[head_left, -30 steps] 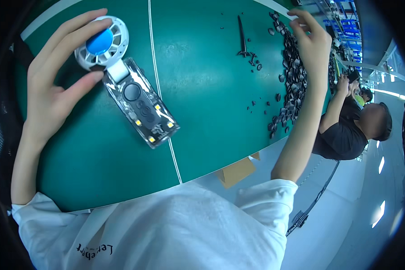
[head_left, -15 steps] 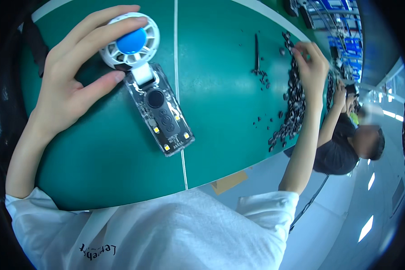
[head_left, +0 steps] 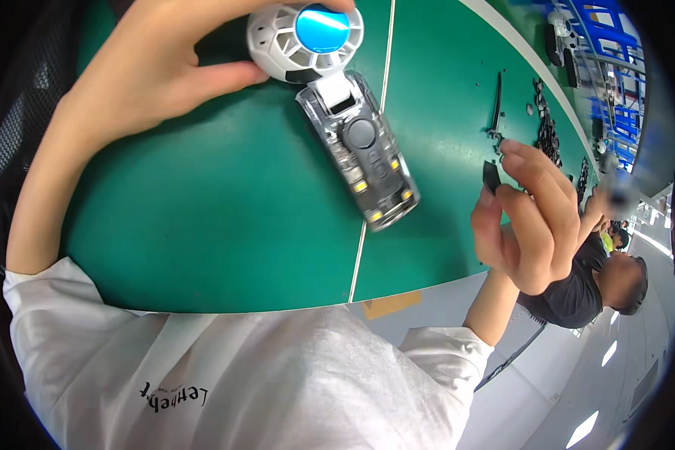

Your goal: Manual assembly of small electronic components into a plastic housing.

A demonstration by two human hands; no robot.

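Observation:
My left hand (head_left: 154, 75) grips the round white head of a handheld fan (head_left: 371, 154), thumb on the near side and fingers over the top. The fan has a shiny blue centre disc, and its clear casing slants toward me, showing a dark round button and small yellow squares inside. To the right, my right hand (head_left: 532, 225) is closed in a pinch on a small flat black piece (head_left: 490, 177), held apart from the fan. Part of the left fingers lies beyond the upper edge of view.
A thin dark rod-shaped tool (head_left: 496, 101) lies on the green table (head_left: 225, 232) beyond my right hand. Many small black pieces (head_left: 547, 127) are heaped near the far right edge. Another person in black (head_left: 570, 292) works at the right, near blue racks (head_left: 607, 37).
My right hand has come back from the black pile toward me, now pinching a black piece. The fan and left hand sit further right and higher in view, as the view itself has shifted.

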